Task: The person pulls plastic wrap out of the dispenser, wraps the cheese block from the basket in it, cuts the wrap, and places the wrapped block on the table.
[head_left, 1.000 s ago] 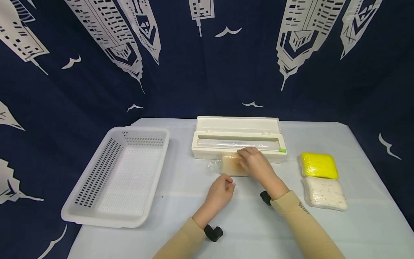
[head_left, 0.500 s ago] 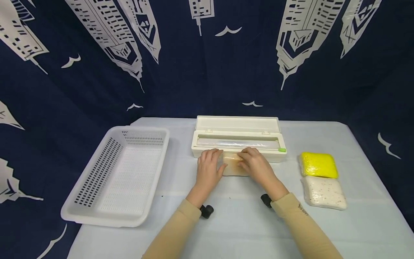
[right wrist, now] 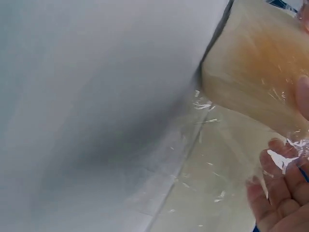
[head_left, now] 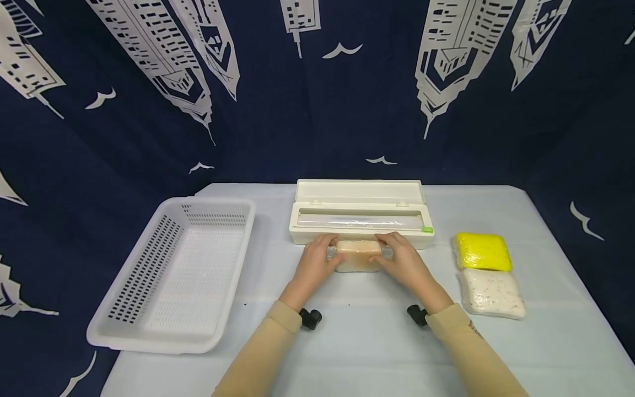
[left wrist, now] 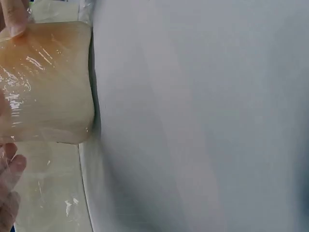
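A pale block with an orange-brown patch, wrapped in clear cling film, is in front of the cling film dispenser. My left hand holds its left end, thumb on the near face and fingers behind. On the other end my right hand grips likewise. In the right wrist view, loose clear film spreads from the block over the fingers. The left wrist view shows the block with glossy creases; a fingertip of the other hand touches its far end. Whether it touches the table is hard to tell.
At the left stands a white perforated basket. To the right, a yellow wrapped block lies behind a white speckled one. The dispenser's lid stands raised at the back, and a pale cloth covers the table.
My left hand has come forward from in front of the block to its left end. The right hand has shifted to the right end, and the block's near face now shows more.
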Demonstrator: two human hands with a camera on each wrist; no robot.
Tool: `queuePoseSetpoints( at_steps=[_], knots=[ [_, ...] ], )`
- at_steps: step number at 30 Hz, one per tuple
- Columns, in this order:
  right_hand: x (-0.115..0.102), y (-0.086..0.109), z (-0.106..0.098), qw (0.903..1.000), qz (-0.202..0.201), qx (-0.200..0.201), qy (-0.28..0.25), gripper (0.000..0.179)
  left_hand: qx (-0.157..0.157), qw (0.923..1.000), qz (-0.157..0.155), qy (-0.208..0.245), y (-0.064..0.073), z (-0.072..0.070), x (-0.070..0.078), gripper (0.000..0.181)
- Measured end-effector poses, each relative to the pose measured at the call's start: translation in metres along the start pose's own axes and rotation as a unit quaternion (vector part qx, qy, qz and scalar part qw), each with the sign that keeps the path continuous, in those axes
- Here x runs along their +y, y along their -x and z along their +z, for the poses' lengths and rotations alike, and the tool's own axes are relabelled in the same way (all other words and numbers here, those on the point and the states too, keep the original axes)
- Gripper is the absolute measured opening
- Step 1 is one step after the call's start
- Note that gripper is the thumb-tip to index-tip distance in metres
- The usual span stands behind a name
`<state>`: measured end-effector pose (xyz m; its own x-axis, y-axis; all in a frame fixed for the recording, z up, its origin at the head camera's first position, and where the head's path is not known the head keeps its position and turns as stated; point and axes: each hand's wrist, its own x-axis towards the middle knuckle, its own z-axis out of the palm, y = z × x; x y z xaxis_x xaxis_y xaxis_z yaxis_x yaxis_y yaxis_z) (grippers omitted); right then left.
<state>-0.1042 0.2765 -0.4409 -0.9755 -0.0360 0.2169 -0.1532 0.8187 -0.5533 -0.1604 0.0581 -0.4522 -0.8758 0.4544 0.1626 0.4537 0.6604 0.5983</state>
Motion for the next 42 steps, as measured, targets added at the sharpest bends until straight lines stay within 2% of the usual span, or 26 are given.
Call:
queuePoseSetpoints(
  at_steps=[4,7,15,18,22,26,30,33,36,42],
  knots=[
    [0.004,0.004,0.002,0.9991,0.037,-0.015,-0.012,0.057,-0.017,0.9994,-0.021,0.018,0.004,0.0,-0.005,0.05],
    [0.006,0.007,0.003,0.9984,0.054,-0.018,-0.009,0.053,-0.019,0.9993,-0.024,0.019,0.007,0.001,-0.008,0.045],
    [0.002,0.014,0.011,0.9973,-0.006,0.051,0.053,0.041,-0.005,0.9986,-0.041,0.031,0.013,0.002,-0.01,0.032],
    [-0.003,0.018,0.014,0.9968,0.0,0.061,0.052,0.034,0.013,0.9983,-0.044,0.035,0.015,0.002,-0.008,0.028],
    [-0.01,0.02,0.014,0.9969,0.017,0.065,0.041,0.029,0.043,0.9979,-0.045,0.016,0.019,0.0,-0.004,0.025],
    [-0.019,0.025,0.007,0.9976,0.051,0.038,0.026,0.026,0.046,0.9974,-0.056,0.001,0.028,-0.006,0.001,0.025],
    [-0.028,0.034,-0.003,0.9945,0.104,-0.007,0.005,0.024,0.019,0.9979,-0.063,0.005,0.041,-0.014,0.007,0.027],
    [-0.033,0.042,-0.008,0.9871,0.151,-0.048,-0.018,0.026,-0.02,0.9962,-0.079,0.03,0.051,-0.017,0.012,0.026],
    [-0.037,0.047,-0.01,0.9751,0.199,-0.088,-0.042,0.031,-0.056,0.991,-0.107,0.059,0.058,-0.018,0.015,0.024],
    [-0.04,0.051,-0.009,0.9631,0.236,-0.113,-0.064,0.034,-0.075,0.9858,-0.133,0.07,0.061,-0.014,0.016,0.023]
  ],
)
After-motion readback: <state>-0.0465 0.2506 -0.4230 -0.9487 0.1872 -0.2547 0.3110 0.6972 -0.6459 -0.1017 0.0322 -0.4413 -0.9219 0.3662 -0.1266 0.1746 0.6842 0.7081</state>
